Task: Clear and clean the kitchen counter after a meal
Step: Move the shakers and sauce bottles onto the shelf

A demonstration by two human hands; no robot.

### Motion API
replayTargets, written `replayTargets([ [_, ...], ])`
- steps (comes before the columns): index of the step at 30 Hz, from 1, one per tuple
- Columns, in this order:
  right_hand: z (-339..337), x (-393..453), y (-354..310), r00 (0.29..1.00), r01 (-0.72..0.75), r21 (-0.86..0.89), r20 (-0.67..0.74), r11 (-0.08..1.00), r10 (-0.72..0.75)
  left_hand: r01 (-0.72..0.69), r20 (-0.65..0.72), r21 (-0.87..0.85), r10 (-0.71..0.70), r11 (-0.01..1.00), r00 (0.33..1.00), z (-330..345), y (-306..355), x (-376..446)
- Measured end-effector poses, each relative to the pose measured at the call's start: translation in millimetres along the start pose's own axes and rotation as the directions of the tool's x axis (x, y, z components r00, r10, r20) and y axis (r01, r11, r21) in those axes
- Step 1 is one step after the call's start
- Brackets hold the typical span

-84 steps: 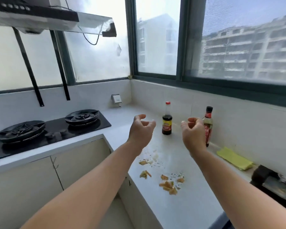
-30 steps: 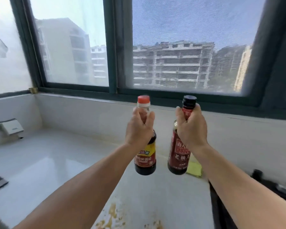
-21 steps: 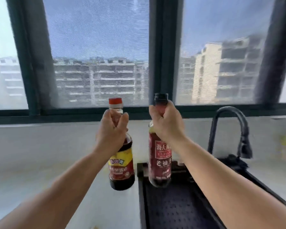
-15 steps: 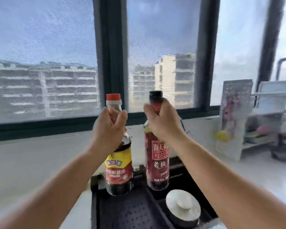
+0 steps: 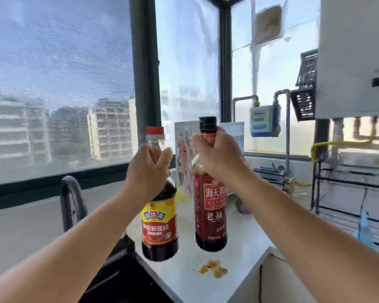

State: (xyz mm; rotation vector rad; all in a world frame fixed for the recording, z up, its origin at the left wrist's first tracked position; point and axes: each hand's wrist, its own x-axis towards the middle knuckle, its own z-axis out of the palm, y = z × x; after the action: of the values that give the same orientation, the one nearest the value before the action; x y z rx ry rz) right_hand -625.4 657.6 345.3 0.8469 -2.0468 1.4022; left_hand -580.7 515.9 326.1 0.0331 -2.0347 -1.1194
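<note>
1. nearest, the white counter (image 5: pixel 206 287) runs to a corner at the right; its near left edge meets the dark sink (image 5: pixel 123 281).
2. a small cluster of orange-brown food scraps (image 5: pixel 212 268) lies on the counter, just near of the 2 bottles and below them.
3. the left hand (image 5: pixel 148 174) holds the red-capped bottle (image 5: pixel 159 226) by its neck, fingers and thumb curled round it; the bottle hangs upright above the counter's left edge, its yellow and red label facing the camera.
4. the right hand (image 5: pixel 219 159) holds the black-capped bottle (image 5: pixel 210 215) just under its cap, fingers wrapped close together round the neck; this taller bottle with a dark red label hangs upright just right of the other, the 2 not touching.
5. left of the arms, the dark curved faucet (image 5: pixel 71 200) rises beside the sink.
6. farther back, a white perforated board (image 5: pixel 185 149) stands behind the bottles with something pink hanging on it, blurred.
7. at the far right, a black wire rack (image 5: pixel 341 189) stands on the counter, and a yellow hose (image 5: pixel 337 144) runs above it.
8. farthest, dark-framed windows (image 5: pixel 143 84) show pale apartment blocks; a blue and white meter (image 5: pixel 264 121) with grey pipes hangs by the glass, and a white wall unit (image 5: pixel 354 55) fills the upper right.
</note>
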Motion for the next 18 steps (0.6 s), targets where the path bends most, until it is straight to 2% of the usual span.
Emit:
replayTargets([
  [3, -41.0, 32.4, 44.3, 0.999, -0.003, -0.041, -0.04, 0.999, 0.001, -0.008, 0.041, -0.007, 0.009, 1.0, 0.999, 65.2, 8.4, 31.8],
  [8, -72.7, 80.9, 111.9, 0.994, -0.059, -0.034, -0.096, 0.998, 0.056, -0.005, 0.083, -0.04, 0.009, 0.999, 0.996, 147.5, 8.6, 82.0],
  [18, -71.7, 190.1, 230.2, 0.98, -0.102, -0.105, -0.18, 0.989, 0.082, -0.037, 0.116, -0.095, 0.048, 0.995, 0.992, 255.2, -32.2, 199.6],
])
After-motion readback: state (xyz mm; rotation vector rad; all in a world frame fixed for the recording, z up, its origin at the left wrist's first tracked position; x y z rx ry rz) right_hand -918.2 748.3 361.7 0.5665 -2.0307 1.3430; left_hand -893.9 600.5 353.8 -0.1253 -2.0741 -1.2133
